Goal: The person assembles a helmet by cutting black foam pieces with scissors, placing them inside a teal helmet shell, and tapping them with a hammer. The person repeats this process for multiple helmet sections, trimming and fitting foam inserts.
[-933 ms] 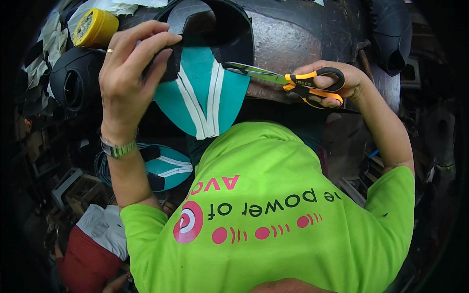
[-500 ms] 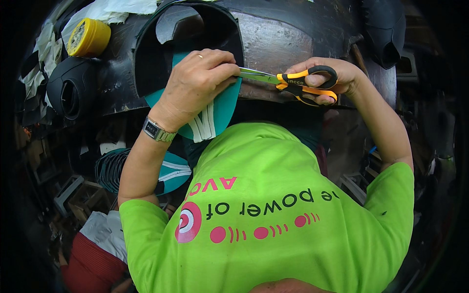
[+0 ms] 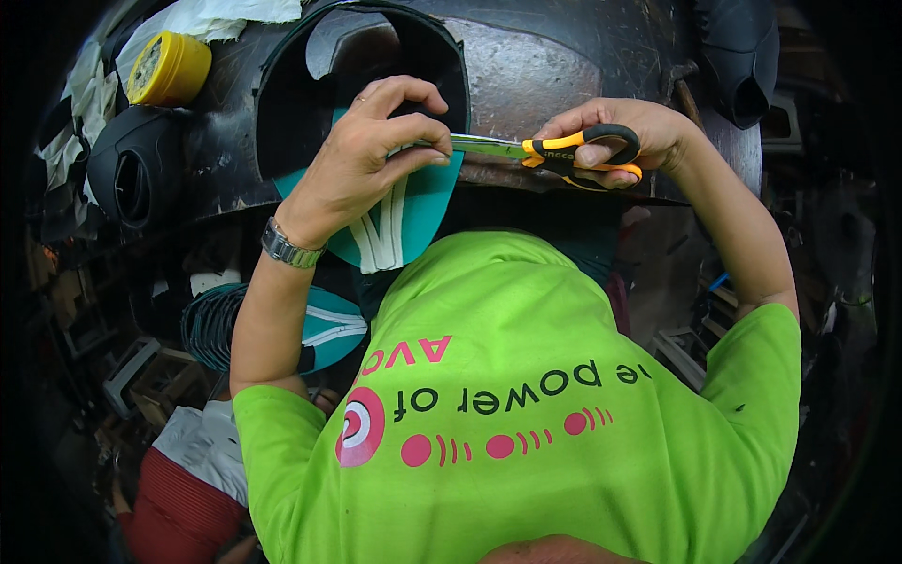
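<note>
My left hand (image 3: 371, 155), a metal watch on its wrist, pinches thumb and index finger together at the upper edge of a teal sheet piece with white strips (image 3: 427, 211). The piece hangs over the table's near edge; my hand covers part of it. In my right hand (image 3: 648, 136) are scissors with orange and black handles (image 3: 578, 150), thumb and fingers in the loops. Their blades point left to the pinching fingertips, which hide the tips. Whether the blades touch the piece I cannot tell. Behind my left hand stands a curved black sheet piece (image 3: 282, 103).
On the dark worn table (image 3: 536, 75) are a yellow tub (image 3: 178, 70), black shoe-like forms (image 3: 136, 169), whitish scraps (image 3: 197, 23) and a wooden handle (image 3: 691, 103). A stack of teal pieces (image 3: 329, 329) lies below my left forearm. A person in red and grey is at lower left.
The scissors have shifted slightly left and up toward my left fingers. My left hand has turned a little, its upper fingers lifting and curling apart from the pinch.
</note>
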The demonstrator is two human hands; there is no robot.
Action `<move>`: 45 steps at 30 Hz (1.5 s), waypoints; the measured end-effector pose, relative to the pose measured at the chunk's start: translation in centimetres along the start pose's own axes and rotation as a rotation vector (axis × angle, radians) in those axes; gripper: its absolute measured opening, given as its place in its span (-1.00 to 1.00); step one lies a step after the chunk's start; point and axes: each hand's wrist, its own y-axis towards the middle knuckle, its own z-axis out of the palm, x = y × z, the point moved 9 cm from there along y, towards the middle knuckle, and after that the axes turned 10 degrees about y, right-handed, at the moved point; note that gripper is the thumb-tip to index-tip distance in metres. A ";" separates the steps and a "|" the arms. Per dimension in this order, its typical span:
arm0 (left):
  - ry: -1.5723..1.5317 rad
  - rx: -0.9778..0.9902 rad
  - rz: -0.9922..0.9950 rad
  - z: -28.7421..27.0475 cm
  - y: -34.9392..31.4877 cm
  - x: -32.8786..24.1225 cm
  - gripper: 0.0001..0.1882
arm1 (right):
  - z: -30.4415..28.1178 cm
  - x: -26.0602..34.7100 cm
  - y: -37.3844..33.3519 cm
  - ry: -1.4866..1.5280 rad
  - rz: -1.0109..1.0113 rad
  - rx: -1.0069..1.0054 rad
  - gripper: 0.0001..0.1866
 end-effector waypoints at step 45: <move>0.667 0.202 0.056 -0.9 7.1 -0.4 -0.70 | 4.2 1.7 -8.6 -1.148 -0.393 -1.068 -0.49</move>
